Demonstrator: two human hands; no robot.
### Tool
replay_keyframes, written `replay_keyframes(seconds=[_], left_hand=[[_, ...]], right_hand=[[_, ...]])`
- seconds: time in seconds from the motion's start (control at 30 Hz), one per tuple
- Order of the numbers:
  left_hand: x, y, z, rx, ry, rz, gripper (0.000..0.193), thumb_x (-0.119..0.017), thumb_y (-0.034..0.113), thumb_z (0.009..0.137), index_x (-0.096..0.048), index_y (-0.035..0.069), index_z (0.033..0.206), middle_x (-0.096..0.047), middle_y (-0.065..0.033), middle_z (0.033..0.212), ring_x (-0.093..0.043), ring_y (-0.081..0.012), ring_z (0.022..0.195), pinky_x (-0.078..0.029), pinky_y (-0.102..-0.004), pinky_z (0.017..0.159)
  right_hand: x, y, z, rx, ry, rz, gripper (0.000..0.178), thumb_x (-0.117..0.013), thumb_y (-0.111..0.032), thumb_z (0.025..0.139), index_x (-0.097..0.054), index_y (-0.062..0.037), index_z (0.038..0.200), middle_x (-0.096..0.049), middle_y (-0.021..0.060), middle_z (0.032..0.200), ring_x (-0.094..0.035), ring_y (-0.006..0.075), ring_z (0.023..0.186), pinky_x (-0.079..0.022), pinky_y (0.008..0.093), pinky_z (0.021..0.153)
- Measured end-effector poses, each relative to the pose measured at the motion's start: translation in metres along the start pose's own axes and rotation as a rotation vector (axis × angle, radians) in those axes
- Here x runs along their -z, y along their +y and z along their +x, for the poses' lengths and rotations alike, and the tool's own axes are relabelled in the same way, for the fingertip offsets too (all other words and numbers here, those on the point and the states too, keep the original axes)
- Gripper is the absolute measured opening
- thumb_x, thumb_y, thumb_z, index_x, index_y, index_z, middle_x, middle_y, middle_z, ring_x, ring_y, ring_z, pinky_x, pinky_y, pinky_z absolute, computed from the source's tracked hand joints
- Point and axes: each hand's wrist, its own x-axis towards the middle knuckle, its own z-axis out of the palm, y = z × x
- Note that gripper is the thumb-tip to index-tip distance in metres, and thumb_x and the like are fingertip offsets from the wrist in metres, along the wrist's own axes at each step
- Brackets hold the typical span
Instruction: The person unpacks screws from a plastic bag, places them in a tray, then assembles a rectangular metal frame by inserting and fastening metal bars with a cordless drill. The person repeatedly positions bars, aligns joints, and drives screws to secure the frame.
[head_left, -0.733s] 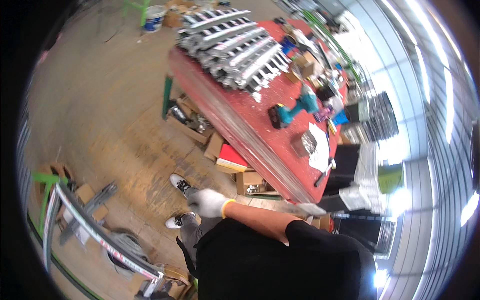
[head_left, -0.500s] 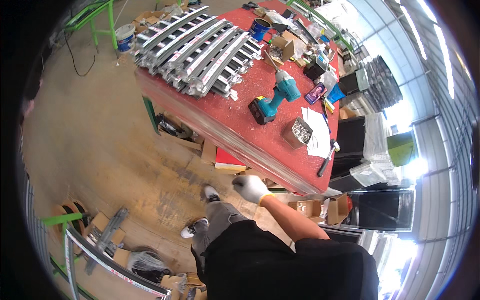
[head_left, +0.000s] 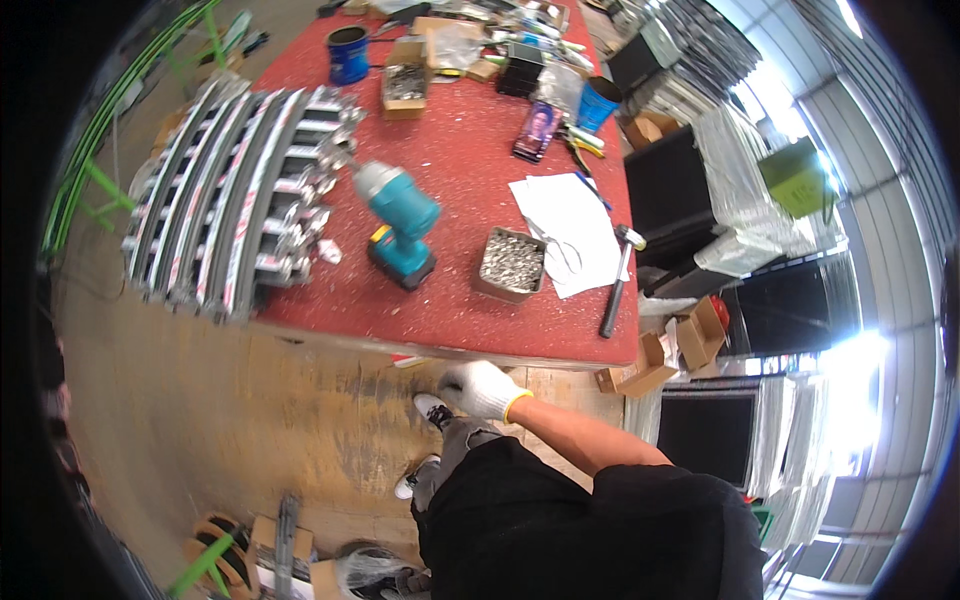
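My right hand (head_left: pixel 482 389) wears a white glove with a yellow cuff and hangs just below the near edge of a red-topped table (head_left: pixel 460 330). Its fingers are loosely apart and hold nothing. My left hand is out of view. On the table, nearest the hand, stand a small open box of silvery screws (head_left: pixel 512 262) and a teal cordless drill (head_left: pixel 400 215). A hammer (head_left: pixel 614 285) lies near the table's right corner, beside white papers (head_left: pixel 565 225). My dark shirt and grey trousers fill the lower middle.
Several curved metal rails (head_left: pixel 240 190) are stacked on the table's left end. Two blue cans (head_left: pixel 348 55) (head_left: pixel 598 100), small boxes and tools sit farther back. Cardboard boxes (head_left: pixel 680 345) lie on the floor at right; a green frame (head_left: pixel 110 190) stands at left.
The view has swung toward the table, which now lies much closer and fills the upper picture. My right hand has moved up to the table's near edge.
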Motion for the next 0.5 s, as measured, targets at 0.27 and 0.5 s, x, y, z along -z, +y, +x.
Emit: replay_keyframes(seconds=[0.27, 0.5], left_hand=[[-0.053, 0.013, 0.009, 0.079, -0.176, 0.116, 0.057, -0.051, 0.060, 0.109, -0.062, 0.006, 0.122, -0.045, -0.0008, 0.067, -0.046, -0.0174, 0.058, -0.041, -0.0374, 0.054], [-0.062, 0.032, 0.020, 0.196, -0.324, 0.102, 0.058, -0.048, 0.063, 0.109, -0.061, 0.007, 0.121, -0.040, 0.0027, 0.062, -0.041, -0.0147, 0.052, -0.038, -0.0366, 0.049]], right_hand=[[0.037, 0.030, -0.024, -0.268, 0.264, 0.239, 0.035, -0.066, -0.036, 0.096, -0.079, -0.0051, 0.107, -0.076, 0.0260, 0.101, -0.073, 0.0459, 0.101, -0.057, 0.0520, 0.092], [0.091, 0.059, -0.012, -0.477, 0.832, 0.297, 0.044, -0.067, -0.041, 0.100, -0.076, 0.0003, 0.112, -0.077, 0.0286, 0.103, -0.074, 0.0472, 0.103, -0.058, 0.0506, 0.093]])
